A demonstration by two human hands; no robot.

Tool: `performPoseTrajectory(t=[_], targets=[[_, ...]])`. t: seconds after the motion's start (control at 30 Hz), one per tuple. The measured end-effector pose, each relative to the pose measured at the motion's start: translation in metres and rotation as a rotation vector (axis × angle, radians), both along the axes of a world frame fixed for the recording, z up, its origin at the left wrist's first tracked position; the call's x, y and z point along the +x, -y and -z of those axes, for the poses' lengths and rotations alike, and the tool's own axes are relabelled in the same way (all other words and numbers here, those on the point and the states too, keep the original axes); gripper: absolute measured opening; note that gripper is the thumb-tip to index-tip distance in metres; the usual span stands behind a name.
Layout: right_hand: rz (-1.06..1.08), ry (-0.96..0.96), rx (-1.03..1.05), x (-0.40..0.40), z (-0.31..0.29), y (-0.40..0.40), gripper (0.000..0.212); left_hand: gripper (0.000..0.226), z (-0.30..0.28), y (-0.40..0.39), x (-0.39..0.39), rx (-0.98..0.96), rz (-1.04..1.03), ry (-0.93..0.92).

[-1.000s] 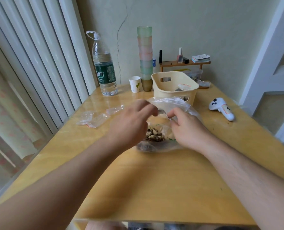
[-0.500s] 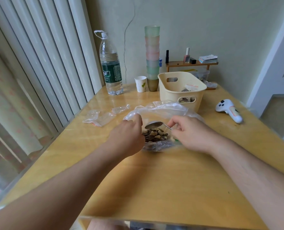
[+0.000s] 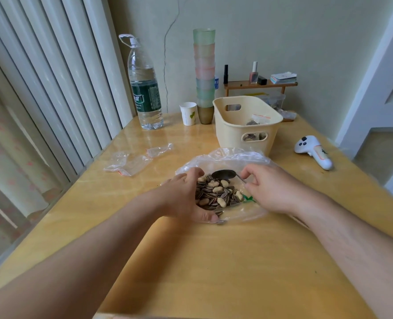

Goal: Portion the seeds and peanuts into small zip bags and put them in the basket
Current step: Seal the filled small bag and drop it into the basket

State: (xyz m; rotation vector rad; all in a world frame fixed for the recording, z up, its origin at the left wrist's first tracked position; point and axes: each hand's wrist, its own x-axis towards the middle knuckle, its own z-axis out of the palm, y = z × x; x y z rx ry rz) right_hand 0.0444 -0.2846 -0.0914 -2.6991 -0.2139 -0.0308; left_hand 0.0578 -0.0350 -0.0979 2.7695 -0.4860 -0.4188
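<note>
Right hand (image 3: 272, 191) pinches the thin handle of a dark spoon (image 3: 224, 174), bowl hovering just over the heap; left hand (image 3: 186, 199) curls round the near-left edge of the big clear bag (image 3: 236, 157), thumb underneath, holding its mouth wide. I note the seeds and peanuts (image 3: 216, 194) lying mixed in that bag, mid-table, just in front of the basket (image 3: 246, 123). From my remote seat I read the spoon as unloaded, though its bowl is dark and hard to judge. Progress: the basket holds at least one filled zip bag with a red strip (image 3: 259, 118), and more dark contents show through its handle slot. Several empty small zip bags (image 3: 131, 163) lie flat to the left, well apart from both hands. My judgement: partway done, a good pile left to portion, and no small bag in hand yet to receive a scoop.
</note>
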Motion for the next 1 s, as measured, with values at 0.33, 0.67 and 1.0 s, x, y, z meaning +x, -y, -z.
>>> performPoseTrajectory(t=[0.33, 0.67, 1.0], targets=[[0.043, 0.054, 0.001, 0.002, 0.0, 0.0, 0.012, 0.14, -0.012, 0.01, -0.009, 0.184, 0.053, -0.034], [0.063, 0.387, 0.178, 0.008, 0.014, -0.01, 0.002, 0.122, -0.005, 0.001, 0.008, 0.023, 0.139, 0.179], [-0.044, 0.227, 0.487, 0.016, 0.002, -0.054, 0.011, 0.012, -0.02, -0.025, 0.029, -0.3, -0.145, 0.673]])
